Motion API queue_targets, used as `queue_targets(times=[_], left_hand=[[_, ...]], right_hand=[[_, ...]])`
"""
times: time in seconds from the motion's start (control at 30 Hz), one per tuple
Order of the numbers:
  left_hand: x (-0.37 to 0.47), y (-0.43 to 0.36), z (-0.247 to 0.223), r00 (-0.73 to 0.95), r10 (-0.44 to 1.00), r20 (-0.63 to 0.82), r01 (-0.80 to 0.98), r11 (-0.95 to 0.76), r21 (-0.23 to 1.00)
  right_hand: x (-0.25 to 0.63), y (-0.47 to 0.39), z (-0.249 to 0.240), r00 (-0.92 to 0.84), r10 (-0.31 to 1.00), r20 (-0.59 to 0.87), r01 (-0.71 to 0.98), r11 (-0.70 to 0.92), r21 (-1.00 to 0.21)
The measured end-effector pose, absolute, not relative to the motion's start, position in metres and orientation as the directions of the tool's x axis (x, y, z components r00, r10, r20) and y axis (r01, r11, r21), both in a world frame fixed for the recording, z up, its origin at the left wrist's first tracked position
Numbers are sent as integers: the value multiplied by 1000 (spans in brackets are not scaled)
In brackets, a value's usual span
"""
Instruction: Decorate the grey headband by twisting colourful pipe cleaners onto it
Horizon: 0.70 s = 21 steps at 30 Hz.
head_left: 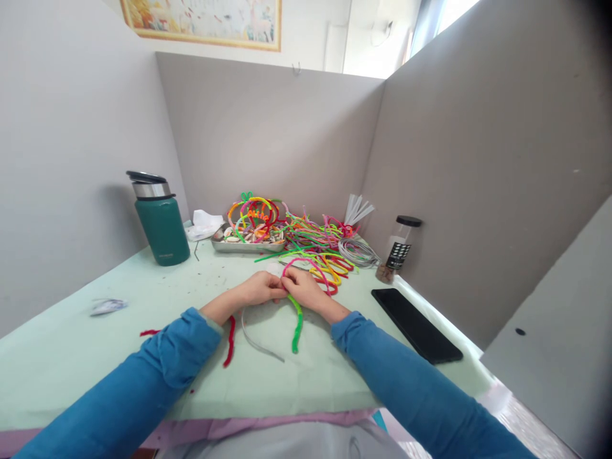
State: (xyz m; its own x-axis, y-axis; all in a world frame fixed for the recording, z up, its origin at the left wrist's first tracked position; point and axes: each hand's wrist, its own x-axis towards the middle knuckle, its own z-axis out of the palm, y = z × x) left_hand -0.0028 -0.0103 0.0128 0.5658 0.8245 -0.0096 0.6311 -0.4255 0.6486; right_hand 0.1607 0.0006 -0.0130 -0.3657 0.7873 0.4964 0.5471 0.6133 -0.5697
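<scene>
My left hand (pixel 261 288) and my right hand (pixel 306 290) meet above the middle of the table, fingertips pinched together. Both are closed on a fuzzy pipe cleaner strip, its green part (pixel 298 325) hanging below the fingers and a pink part (pixel 313 262) arching over my right hand. The exact join is hidden by my fingers. A thin grey curved strip (pixel 262 347) runs down from beneath my left hand, and I cannot tell whether it is attached. Close to my left wrist lies a short red pipe cleaner (pixel 230 343).
A metal tray (pixel 248 247) holds small pieces and colourful hoops. Behind my hands are heaped pipe cleaners (pixel 315 231) and a wire coil (pixel 358 253). A green bottle (pixel 162 229) stands left; a clear jar (pixel 398 252) and black phone (pixel 415 325) are right. Grey partitions (pixel 272 127) surround the table.
</scene>
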Motion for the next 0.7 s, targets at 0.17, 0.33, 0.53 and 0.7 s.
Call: queue_targets(times=[0.17,0.33,0.53,0.7], left_hand=[[-3,-9,11,572,820,-7,627,-432,649],[-3,-9,12,566,824,-17,638,-424,643],[-3,-10,13,571,821,-11,627,-428,651],[-3,-11,13,566,824,-7,627,-425,653]], right_hand=[[160,0,-12,-362,793,489,549,606,-576],[160,0,-13,-359,793,492,546,606,-579],[160,1,-13,-362,793,490,549,606,-576],[160,1,-13,-366,794,485,560,604,-567]])
